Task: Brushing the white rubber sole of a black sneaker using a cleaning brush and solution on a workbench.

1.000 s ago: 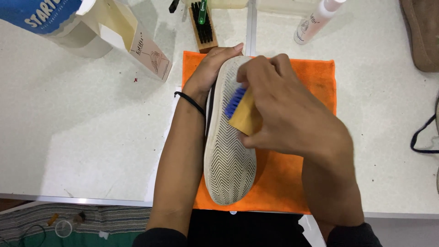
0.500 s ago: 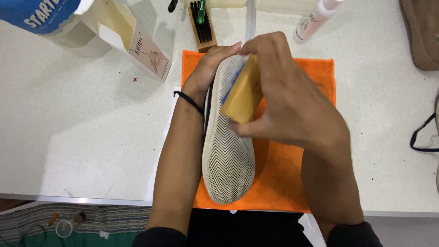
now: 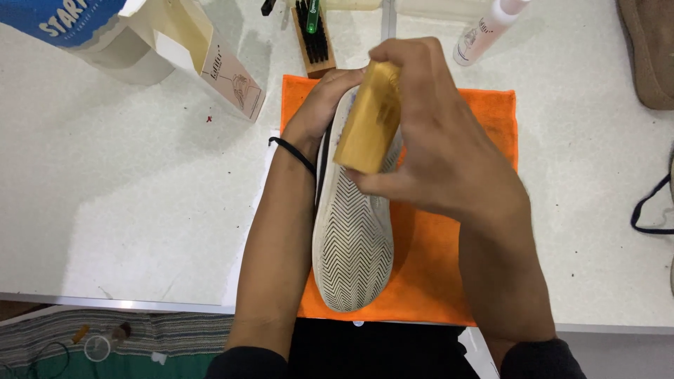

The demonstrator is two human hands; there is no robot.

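A white shoe lies sole-up on an orange cloth near the table edge. The left hand grips its far end. The right hand clamps a wooden brush there. The shoe looks light and bendy, best held by its sides.

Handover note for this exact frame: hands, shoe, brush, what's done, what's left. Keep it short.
Left hand: grips the far end of the shoe, which lies sole up on the orange cloth.
Right hand: holds the wooden brush against the sole's far half.
Nearby: second brush, spray bottle, open box.
Done: near half of the sole looks mostly clean, some grey remains.
Left: likely the rest of the sole; the uppers are hidden.
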